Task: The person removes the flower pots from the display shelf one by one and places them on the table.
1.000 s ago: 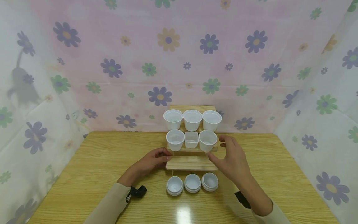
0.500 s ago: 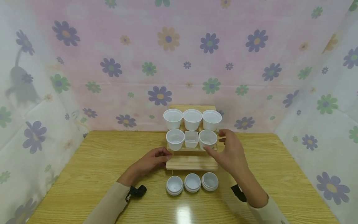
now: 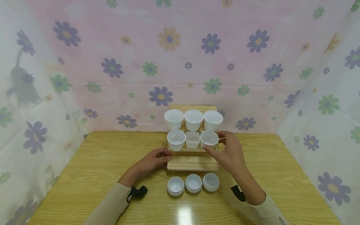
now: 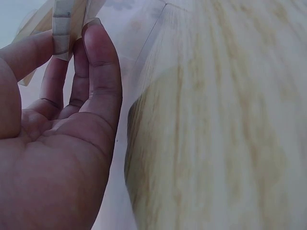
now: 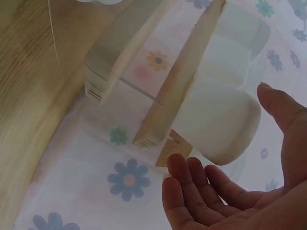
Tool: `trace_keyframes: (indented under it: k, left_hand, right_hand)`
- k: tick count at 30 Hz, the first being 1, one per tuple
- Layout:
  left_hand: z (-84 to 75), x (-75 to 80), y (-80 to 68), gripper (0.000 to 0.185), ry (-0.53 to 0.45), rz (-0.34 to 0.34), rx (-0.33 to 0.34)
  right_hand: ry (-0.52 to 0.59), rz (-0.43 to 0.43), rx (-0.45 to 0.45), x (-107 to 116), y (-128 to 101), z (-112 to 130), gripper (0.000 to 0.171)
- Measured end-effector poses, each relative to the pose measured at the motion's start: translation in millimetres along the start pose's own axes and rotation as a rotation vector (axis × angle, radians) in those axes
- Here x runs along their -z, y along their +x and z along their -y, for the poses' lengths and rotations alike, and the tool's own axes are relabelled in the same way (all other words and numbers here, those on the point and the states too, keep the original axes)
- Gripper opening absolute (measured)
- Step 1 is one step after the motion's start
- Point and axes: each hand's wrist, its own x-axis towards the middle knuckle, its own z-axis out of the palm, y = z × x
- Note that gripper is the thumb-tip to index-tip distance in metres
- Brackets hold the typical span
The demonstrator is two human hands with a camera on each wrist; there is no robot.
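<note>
The right hand (image 3: 229, 153) is being held open beside the right-hand cup (image 3: 209, 139) on the middle step of the wooden rack (image 3: 192, 163), with thumb and fingers spread in a loose curve to either side of the cup; in the right wrist view the fingers (image 5: 192, 187) are seen lying just under and beside the cup (image 5: 218, 129), the thumb apart from it on the other side, and no firm contact can be made out. Nothing is being gripped by this hand. The left hand (image 3: 153, 162) is being rested at the left end of the rack's lower step, its fingers loosely bent, and in the left wrist view the fingertips (image 4: 96, 36) are being pressed against the rack's edge (image 4: 62, 24). Just nearer than both hands, three lids (image 3: 193, 183) are lying in a row on the table (image 3: 92, 162). Beyond the right hand, three more cups (image 3: 193, 119) are standing on the top step.
</note>
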Motion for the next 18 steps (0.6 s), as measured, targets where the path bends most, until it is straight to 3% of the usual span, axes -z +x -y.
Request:
trace_keyframes:
  k: [18]
  left_hand:
    - [1.1,-0.2,1.5,0.027,0.022,-0.003,0.0]
  right_hand:
    - [0.03,-0.011,0.016,-5.3,0.0,-5.6,0.065]
